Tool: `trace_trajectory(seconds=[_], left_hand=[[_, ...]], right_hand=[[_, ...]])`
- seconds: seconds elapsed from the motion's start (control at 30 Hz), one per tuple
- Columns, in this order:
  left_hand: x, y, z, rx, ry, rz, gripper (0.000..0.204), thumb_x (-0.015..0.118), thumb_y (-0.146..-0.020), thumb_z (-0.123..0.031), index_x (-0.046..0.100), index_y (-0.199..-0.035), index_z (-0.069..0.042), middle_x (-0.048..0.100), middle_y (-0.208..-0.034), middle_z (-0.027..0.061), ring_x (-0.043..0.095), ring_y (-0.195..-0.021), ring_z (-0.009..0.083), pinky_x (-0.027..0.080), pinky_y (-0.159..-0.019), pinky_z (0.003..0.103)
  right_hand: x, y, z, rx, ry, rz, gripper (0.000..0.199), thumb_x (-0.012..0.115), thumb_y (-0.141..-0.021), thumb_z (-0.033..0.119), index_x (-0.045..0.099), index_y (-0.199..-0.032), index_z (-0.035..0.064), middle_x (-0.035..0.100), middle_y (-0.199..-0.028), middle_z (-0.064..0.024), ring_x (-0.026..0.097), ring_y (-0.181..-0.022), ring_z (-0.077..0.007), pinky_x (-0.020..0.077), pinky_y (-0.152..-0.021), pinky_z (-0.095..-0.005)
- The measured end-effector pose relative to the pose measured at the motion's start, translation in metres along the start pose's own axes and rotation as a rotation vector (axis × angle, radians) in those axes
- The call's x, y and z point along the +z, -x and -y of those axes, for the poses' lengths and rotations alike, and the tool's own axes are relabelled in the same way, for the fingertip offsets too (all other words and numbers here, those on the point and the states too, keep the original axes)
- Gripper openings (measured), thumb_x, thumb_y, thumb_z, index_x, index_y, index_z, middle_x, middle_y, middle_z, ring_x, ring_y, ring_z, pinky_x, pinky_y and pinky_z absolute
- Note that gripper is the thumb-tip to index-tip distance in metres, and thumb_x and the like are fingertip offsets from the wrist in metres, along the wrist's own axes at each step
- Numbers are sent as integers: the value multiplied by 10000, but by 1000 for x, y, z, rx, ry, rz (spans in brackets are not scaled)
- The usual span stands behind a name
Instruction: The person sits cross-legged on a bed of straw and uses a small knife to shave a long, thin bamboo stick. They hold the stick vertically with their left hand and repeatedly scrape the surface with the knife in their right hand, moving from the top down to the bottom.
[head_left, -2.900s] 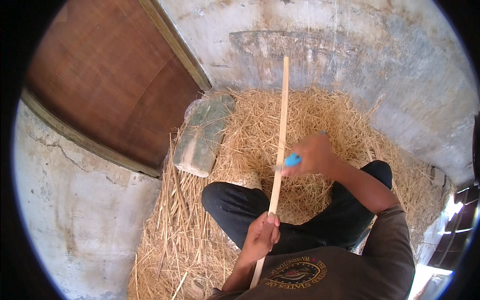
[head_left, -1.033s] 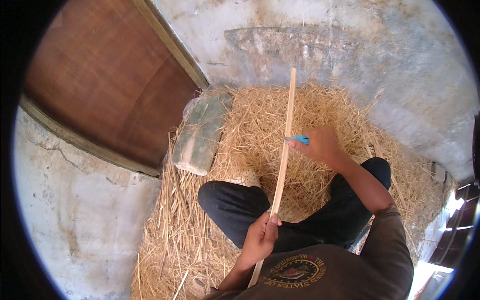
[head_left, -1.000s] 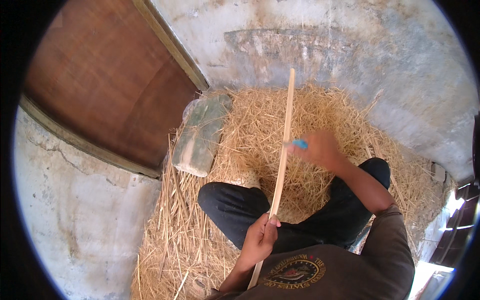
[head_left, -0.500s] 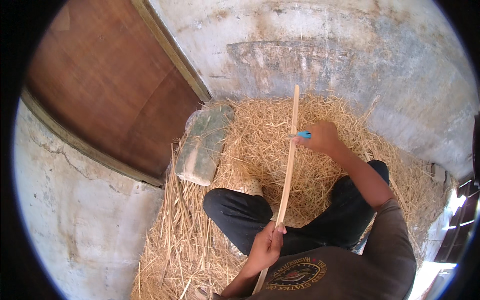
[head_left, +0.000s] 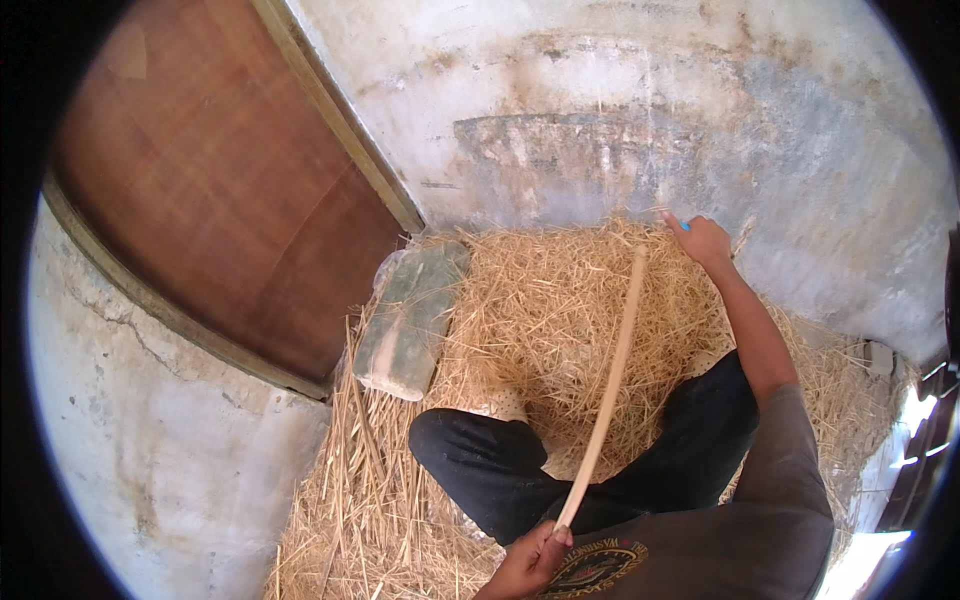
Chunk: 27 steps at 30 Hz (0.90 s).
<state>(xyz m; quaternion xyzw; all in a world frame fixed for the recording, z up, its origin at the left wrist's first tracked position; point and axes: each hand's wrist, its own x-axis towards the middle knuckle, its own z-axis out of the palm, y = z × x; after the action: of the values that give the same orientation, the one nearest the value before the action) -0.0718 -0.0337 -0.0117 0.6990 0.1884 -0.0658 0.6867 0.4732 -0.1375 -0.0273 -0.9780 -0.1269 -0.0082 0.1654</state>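
Note:
A long, thin, slightly bowed bamboo or wooden strip (head_left: 610, 400) slants up and away from my lap. My left hand (head_left: 535, 562) is closed around its near end, thumb on top, close to my shirt. Farther off, beyond the strip's far tip and to its right, my right hand (head_left: 702, 241) is closed on a small blue-handled knife (head_left: 685, 227). Only a bit of the handle shows between the fingers, and the blade is hard to make out. The knife is apart from the strip.
Pale curled shavings (head_left: 540, 310) cover the floor around my crossed legs (head_left: 480, 460). Left of centre lies a greenish block (head_left: 405, 320), beside longer loose slivers (head_left: 375, 480). A stained wall (head_left: 640, 120) stands ahead, and a brown door panel (head_left: 230, 190) is at the left.
My right hand with the knife has left the strip, moving away and to the right. My left hand has drawn the strip nearer to me, and its far tip has swung right.

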Motion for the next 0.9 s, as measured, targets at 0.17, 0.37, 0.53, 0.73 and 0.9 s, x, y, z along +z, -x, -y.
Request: trace_trajectory(seconds=[0.17, 0.37, 0.53, 0.73, 0.9], left_hand=[[-9, -21, -18, -45, 36, -71, 205, 416, -1022, -205, 528, -1053, -36, 417, -599, -39, 388, -530, 25, 329, -493, 196], [-9, -40, -30, 8, -37, -15, 199, 418, -1019, -171, 536, -1081, -23, 435, -569, -32, 413, -507, 31, 346, -472, 210], [-5, -28, -20, -47, 24, -10, 171, 447, -1004, -154, 548, -1055, -26, 423, -563, -40, 390, -517, 20, 322, -473, 208], [8, -5, -15, -36, -221, -56, 217, 442, -1012, -230, 570, -985, -57, 451, -649, -58, 398, -582, 12, 326, -512, 199], [11, 13, 3, 43, -243, -35, 220, 461, -1003, -242, 574, -974, -56, 485, -677, -46, 440, -617, 36, 377, -556, 218]], right_hand=[[18, 25, 2, -75, -337, 257, 805, 359, -880, 729, 599, -639, -1, 498, -557, -72, 464, -529, -212, 396, -555, -406], [31, 65, 40, -387, -701, 116, 767, 399, -873, 722, 617, -694, 8, 478, -561, -53, 481, -564, -172, 399, -568, -364], [-4, 71, 35, -375, -259, 8, 743, 413, -865, 719, 675, -793, 28, 553, -575, -88, 549, -546, -218, 419, -506, -389], [-3, 50, 18, -395, 27, -29, 783, 414, -800, 792, 696, -823, 62, 606, -610, -100, 616, -576, -260, 496, -551, -429], [23, 21, 1, -294, 39, -29, 831, 338, -823, 796, 675, -779, 37, 613, -630, -148, 630, -652, -302, 495, -643, -451]])
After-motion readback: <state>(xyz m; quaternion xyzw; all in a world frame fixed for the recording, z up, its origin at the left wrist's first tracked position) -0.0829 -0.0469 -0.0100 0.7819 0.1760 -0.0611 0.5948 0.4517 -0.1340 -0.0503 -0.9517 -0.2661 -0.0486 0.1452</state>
